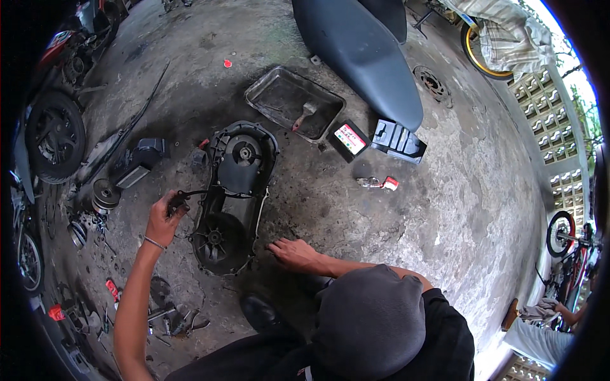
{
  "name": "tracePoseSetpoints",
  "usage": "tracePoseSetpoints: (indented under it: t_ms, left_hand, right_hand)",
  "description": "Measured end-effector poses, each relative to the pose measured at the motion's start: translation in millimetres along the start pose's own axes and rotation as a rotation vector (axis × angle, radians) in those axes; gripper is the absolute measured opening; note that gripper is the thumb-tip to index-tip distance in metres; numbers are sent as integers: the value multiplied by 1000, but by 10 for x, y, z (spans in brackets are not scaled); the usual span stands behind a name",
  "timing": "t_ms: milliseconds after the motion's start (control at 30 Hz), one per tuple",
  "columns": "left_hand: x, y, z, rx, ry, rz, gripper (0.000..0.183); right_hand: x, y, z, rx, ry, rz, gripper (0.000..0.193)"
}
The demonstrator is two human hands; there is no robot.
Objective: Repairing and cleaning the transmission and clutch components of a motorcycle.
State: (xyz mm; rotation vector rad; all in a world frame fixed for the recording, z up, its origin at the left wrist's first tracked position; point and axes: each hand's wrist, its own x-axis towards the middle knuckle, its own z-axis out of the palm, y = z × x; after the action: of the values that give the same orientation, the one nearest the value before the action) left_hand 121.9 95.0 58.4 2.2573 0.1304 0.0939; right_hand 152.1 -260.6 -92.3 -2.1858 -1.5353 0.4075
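A long dark scooter transmission cover lies on the concrete in front of me, with a round housing at its far end and a spoked round part at its near end. At its left side, my left hand is closed round a small black part with a thin arm, which reaches toward the cover's edge; most of this part is hidden by my fingers. My right hand is low over the floor just right of the cover's near end. Its fingers are stretched out and hold nothing that I can see.
Beyond the cover lie a metal tray with a paintbrush, a labelled black box, a battery-like box and a scooter seat. Tools and pulleys lie leftward. Another person's leg shows at far right.
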Motion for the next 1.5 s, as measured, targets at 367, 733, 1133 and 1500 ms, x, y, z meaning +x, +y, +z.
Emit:
tracePoseSetpoints:
  t_ms: [367,733,1133,1500]
  left_hand:
    - [-13,7,36,-45,45,8,23]
    - [43,36,-7,-104,28,28,23]
    - [-41,138,27,40,-13,-53,33]
    - [153,188,6,286,7,-80,44]
  right_hand:
    - [29,7,-90,88,-37,-13,36]
    - [86,-63,-221,81,-3,-53,28]
    - [1,-73,-376,109,44,-22,24]
    - [423,-385,-858,520,124,65,25]
